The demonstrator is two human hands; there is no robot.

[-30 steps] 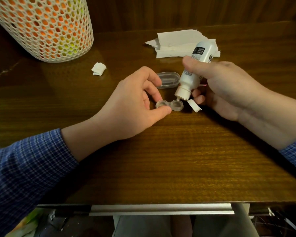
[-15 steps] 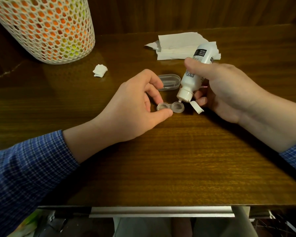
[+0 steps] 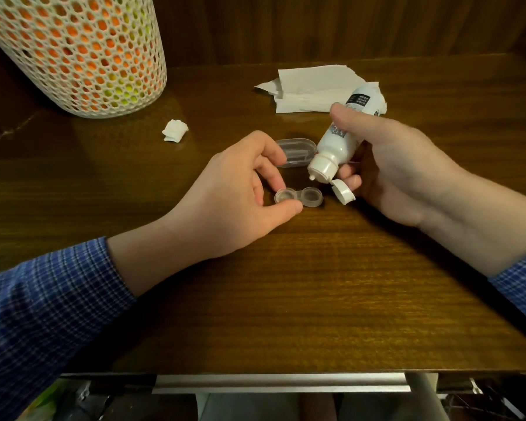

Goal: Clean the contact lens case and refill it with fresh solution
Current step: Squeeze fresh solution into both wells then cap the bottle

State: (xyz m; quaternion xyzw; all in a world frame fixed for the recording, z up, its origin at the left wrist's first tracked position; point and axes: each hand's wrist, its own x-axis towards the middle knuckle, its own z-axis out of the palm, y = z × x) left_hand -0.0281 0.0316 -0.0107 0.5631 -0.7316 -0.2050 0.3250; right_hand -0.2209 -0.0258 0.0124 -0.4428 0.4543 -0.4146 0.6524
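A clear two-well contact lens case point(image 3: 301, 196) lies open on the wooden table point(image 3: 316, 284). My left hand point(image 3: 240, 192) pinches its left well between thumb and forefinger. My right hand point(image 3: 395, 168) grips a white solution bottle point(image 3: 340, 138), tilted nozzle-down. The nozzle tip hangs a little above and behind the right well, not touching it. The bottle's flip cap point(image 3: 343, 192) dangles open just right of the case. The case's clear lid point(image 3: 296, 152) lies behind the case, partly hidden by my fingers and the bottle.
A white mesh basket point(image 3: 73, 53) with orange and green contents stands at the back left. A small crumpled tissue wad point(image 3: 175, 130) lies near it. Folded paper towels point(image 3: 313, 86) lie at the back, behind the bottle. The table's front edge has a metal strip point(image 3: 280, 384).
The bottle's nozzle has lifted up off the right well and drawn back slightly. My left hand keeps its pinch on the case.
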